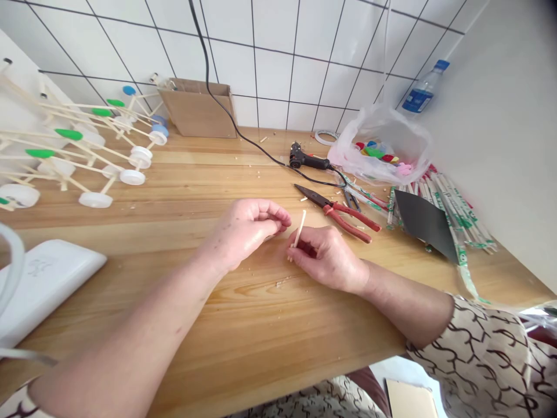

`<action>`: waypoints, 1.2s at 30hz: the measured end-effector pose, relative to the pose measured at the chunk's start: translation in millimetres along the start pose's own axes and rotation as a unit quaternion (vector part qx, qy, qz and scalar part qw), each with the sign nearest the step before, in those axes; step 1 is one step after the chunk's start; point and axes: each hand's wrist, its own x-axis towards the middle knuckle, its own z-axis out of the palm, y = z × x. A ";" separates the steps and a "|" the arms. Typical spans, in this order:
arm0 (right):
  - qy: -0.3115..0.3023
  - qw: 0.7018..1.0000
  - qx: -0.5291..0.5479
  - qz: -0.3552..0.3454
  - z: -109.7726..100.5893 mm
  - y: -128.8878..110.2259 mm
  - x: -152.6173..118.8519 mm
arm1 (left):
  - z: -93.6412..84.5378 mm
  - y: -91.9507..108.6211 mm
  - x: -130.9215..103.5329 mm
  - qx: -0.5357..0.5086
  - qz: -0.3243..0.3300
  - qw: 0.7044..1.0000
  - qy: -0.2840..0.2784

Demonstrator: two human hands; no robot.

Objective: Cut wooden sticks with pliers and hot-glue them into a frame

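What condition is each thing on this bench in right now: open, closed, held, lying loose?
Wooden stick: upright, pinched in right hand.
Left hand: fingers curled shut beside the stick.
Pliers: lying flat, jaws closed.
Glue gun: lying down, cord attached.
Plastic bag: open.
Water bottle: capped.

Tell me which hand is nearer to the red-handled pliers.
Right. The right hand lies just below-left of the red-handled pliers, holding a short wooden stick; the left hand sits farther left.

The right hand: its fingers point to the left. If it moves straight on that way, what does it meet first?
Most likely the left hand. The right hand, pinching a short wooden stick, faces its curled fingertips across a small gap of bare table; depth is hard to judge.
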 end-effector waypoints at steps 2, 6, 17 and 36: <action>0.012 1.000 0.005 -0.010 -1.2 -1.0 0.0 | 0.3 -0.2 -0.1 -0.001 0.002 1.000 0.003; 0.020 0.999 -0.018 -0.033 -1.8 0.5 -0.7 | 0.3 1.3 -0.8 0.000 0.008 1.000 0.007; 0.014 0.993 -0.054 -0.101 -0.3 1.6 -3.2 | -2.6 -4.5 1.0 0.015 0.036 0.999 -0.011; 0.069 0.903 0.396 0.149 -20.3 4.1 11.1 | -1.2 -5.5 -1.2 0.027 0.060 0.993 -0.102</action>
